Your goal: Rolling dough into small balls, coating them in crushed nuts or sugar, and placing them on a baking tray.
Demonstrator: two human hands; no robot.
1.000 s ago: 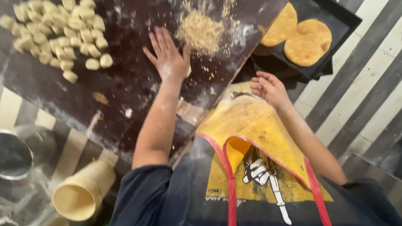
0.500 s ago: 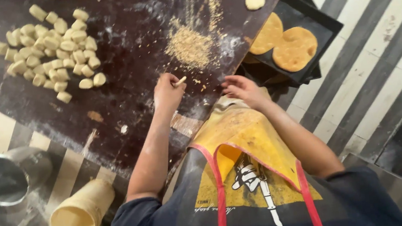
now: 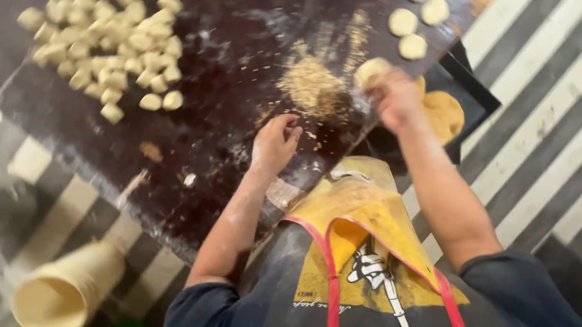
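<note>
Hands working dough on a dark floured board.
Right hand (image 3: 394, 98) pinches a dough ball (image 3: 371, 71) (blurred); left hand (image 3: 276, 142) rests loosely curled, empty. A black tray (image 3: 474, 86) holds flattened discs (image 3: 443, 113).

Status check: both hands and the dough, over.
Left hand loosely curled, empty, on dark board. Right hand gripping dough ball by flour pile. Nothing blocking.

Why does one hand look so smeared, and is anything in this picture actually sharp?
Head view: the right hand and the pale dough piece at its fingers are streaked with motion blur; the left hand on the dark board is a little crisper. The pile of dough lumps is soft, the cream cone-shaped tube at lower left out of focus. Lighting is even, without harsh glare.
</note>
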